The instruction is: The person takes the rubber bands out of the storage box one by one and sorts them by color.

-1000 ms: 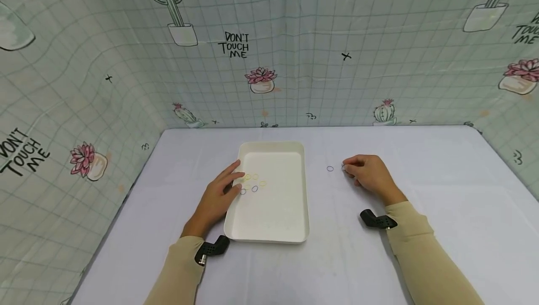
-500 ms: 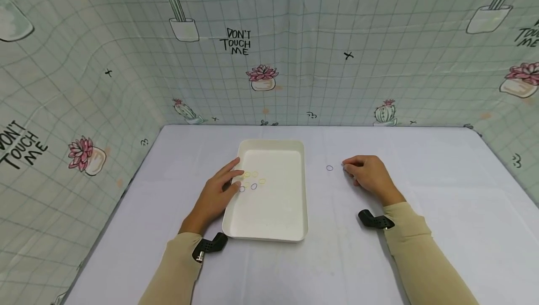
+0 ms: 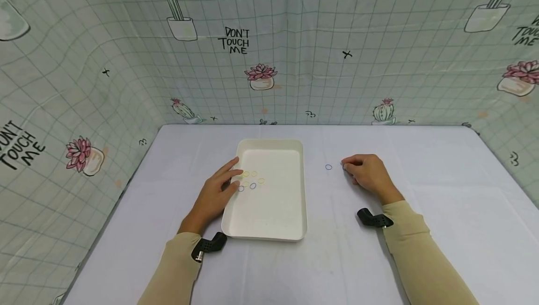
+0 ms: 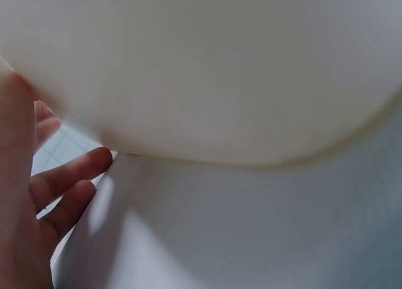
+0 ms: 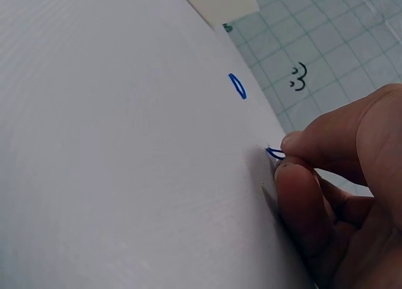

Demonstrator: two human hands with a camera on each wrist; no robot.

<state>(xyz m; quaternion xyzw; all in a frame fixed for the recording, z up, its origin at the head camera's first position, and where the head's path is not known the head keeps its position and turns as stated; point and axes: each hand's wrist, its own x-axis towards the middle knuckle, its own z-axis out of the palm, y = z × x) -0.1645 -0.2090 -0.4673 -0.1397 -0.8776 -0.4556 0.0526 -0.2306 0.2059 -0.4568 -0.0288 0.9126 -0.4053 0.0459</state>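
Near the right side of the table, my right hand (image 3: 369, 174) pinches a small blue rubber band (image 5: 270, 151) between thumb and forefinger, low over the white cloth. Part of that band is hidden by the fingertips. A second blue band (image 3: 328, 167) lies on the cloth between this hand and the white tray (image 3: 269, 221). My left hand (image 3: 214, 197) rests on the tray's left rim, fingers fairly straight, with thumb and forefinger tips reaching over the inside. By those tips, several yellow bands (image 3: 254, 174) and two blue bands (image 3: 253, 186) lie in the tray.
A white cloth (image 3: 337, 258) covers the table. Behind it and at the sides hangs a green checked curtain (image 3: 320, 80) printed with cacti. Black wrist cameras (image 3: 375, 218) sit on both sleeves.
The view has tilted slightly. Both hands stay nearly where they were; the right hand keeps its pinch on the blue band, now mostly hidden by its fingertips.
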